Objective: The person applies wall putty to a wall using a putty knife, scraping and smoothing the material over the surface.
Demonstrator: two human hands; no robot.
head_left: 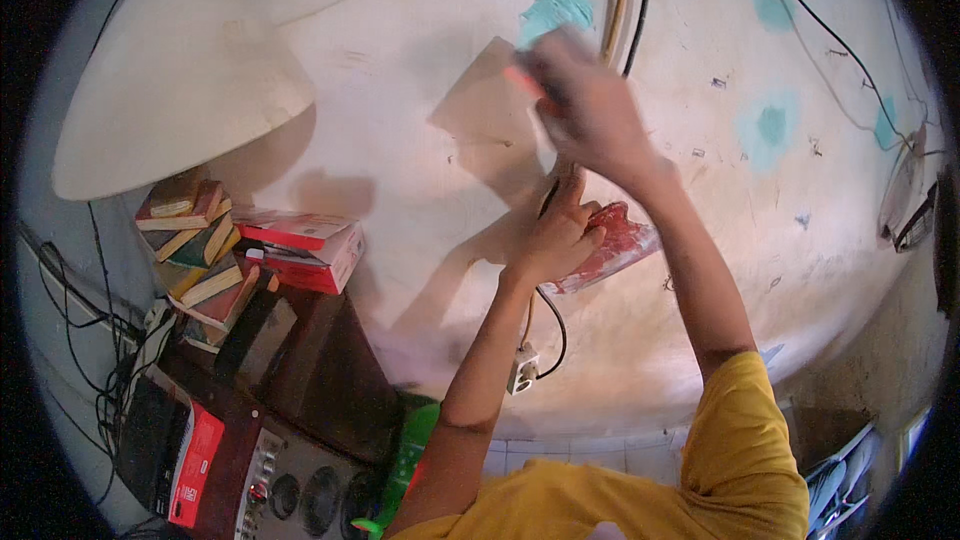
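My right hand (595, 120), blurred by motion, is raised near the wall just below a teal patch (556, 16). It is closed around a tool with a red-orange part (524, 81); blur hides the tool's exact kind. Lower down, my left hand (556, 240) has its index finger pointing up beside the cables on the wall. Its thumb and other fingers are closed on a flat red board (618, 248) smeared with white. A broad angular shadow falls on the wall left of my right hand.
Tan and black cables (640, 10) run down the wall to a white socket block (523, 370). At left are a large cream lampshade (180, 80), stacked wooden blocks (205, 250), a red-and-white box (325, 250) and a dark cabinet (330, 360). More teal patches (770, 128) mark the wall.
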